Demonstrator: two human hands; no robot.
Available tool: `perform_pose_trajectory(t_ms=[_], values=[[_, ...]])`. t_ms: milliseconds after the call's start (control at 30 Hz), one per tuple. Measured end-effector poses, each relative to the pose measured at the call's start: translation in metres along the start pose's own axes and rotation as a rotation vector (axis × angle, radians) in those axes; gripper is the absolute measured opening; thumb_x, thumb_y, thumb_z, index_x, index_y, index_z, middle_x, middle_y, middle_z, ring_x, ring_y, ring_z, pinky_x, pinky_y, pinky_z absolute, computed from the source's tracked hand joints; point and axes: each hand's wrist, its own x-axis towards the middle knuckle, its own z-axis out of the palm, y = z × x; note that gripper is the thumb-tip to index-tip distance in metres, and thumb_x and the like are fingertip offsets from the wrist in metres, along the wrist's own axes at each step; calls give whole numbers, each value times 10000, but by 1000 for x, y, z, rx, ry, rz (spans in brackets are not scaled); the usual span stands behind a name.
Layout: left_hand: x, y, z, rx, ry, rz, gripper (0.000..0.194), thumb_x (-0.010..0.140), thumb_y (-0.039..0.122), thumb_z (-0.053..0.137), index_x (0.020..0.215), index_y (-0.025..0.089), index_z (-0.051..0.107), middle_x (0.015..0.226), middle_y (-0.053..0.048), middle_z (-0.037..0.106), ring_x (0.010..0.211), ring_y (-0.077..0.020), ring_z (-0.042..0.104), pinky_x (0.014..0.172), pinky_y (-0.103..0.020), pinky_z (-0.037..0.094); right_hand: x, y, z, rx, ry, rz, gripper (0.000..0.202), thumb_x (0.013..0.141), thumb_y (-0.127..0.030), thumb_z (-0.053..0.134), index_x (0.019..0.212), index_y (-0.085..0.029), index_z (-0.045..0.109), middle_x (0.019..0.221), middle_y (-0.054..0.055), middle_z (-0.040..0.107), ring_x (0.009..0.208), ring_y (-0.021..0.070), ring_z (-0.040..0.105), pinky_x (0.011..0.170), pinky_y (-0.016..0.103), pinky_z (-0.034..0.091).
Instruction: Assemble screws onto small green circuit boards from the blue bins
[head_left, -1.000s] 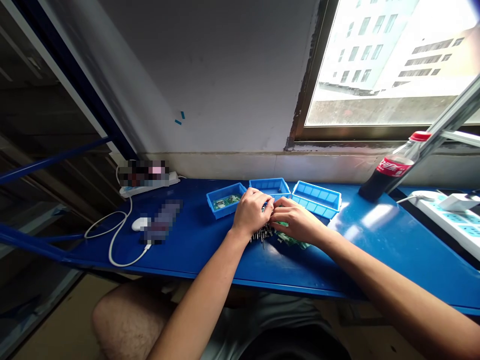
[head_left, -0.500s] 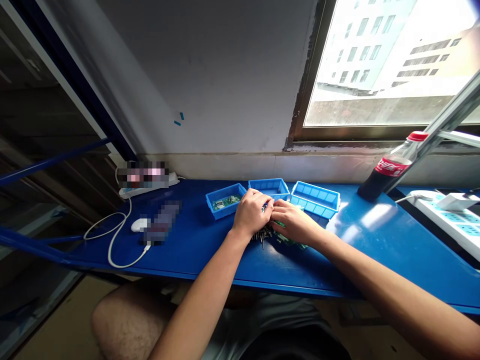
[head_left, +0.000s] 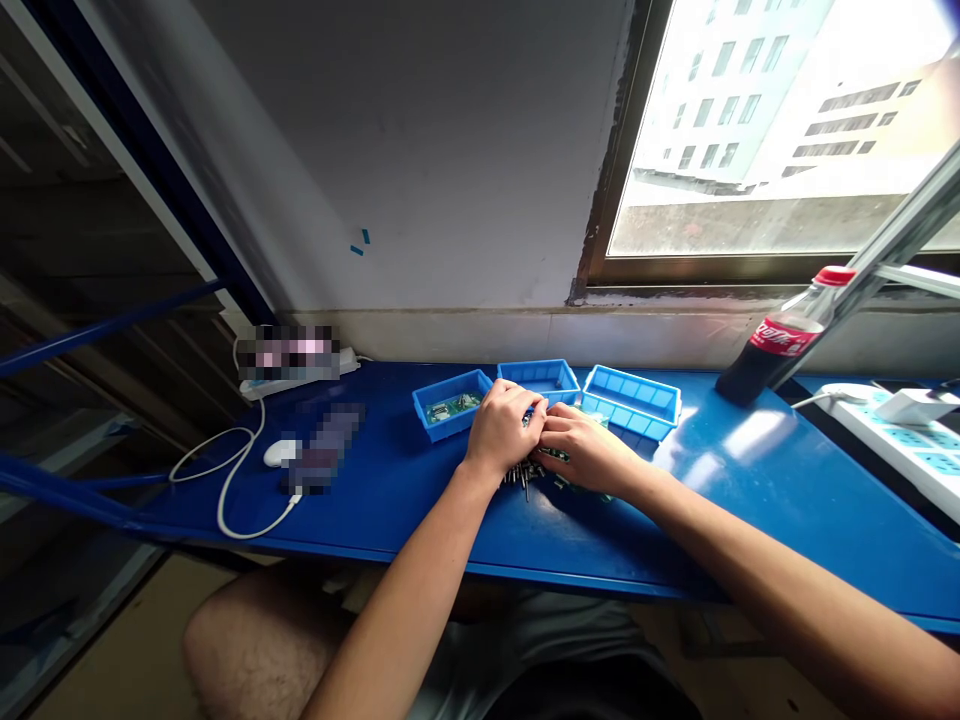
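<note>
My left hand (head_left: 501, 432) is curled over a pile of thin metal screw-like parts (head_left: 525, 478), its fingertips meeting those of my right hand. Something small and bluish shows at its fingertips, too hidden to name. My right hand (head_left: 589, 450) has its fingers bent and pressed together above green circuit boards (head_left: 576, 484); whatever they pinch is covered. Just behind the hands stand three blue bins. The left bin (head_left: 459, 430) holds green boards, and the middle bin (head_left: 536, 369) is partly covered by my left hand. Its neighbour, the right bin (head_left: 643, 385), sits at an angle.
On the blue table (head_left: 405, 500), a white cable (head_left: 255, 535) and a white rounded object (head_left: 282, 453) lie left, beside a blurred item. A cola bottle (head_left: 784, 335) leans near the metal bar at right. A power strip (head_left: 922, 440) lies at the right edge.
Both hands stay close together over the pile. The right hand's fingers have shifted slightly, and the whole view has moved a little.
</note>
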Motion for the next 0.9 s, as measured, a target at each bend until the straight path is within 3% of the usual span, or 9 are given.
perform_pose_trajectory(t_ms=[300,900], values=[[0,1,-1,58,10,20,178,1022,210,650,915,205,792,939,-67,813,1022,-275,642,926,-424,584,1,-7,-6,-101,-37,-27,166,1004,-169,652,908,-219,778,949,99,791,995,298,655,915,453,540],[-1,-2,0,43,26,3,186,1032,222,637,949,197,802,964,-76,812,1042,-279,639,923,-426,584,2,-9,-6,-107,-77,-56,211,1024,-126,579,860,-202,688,852,61,755,786,225,657,800,376,475]])
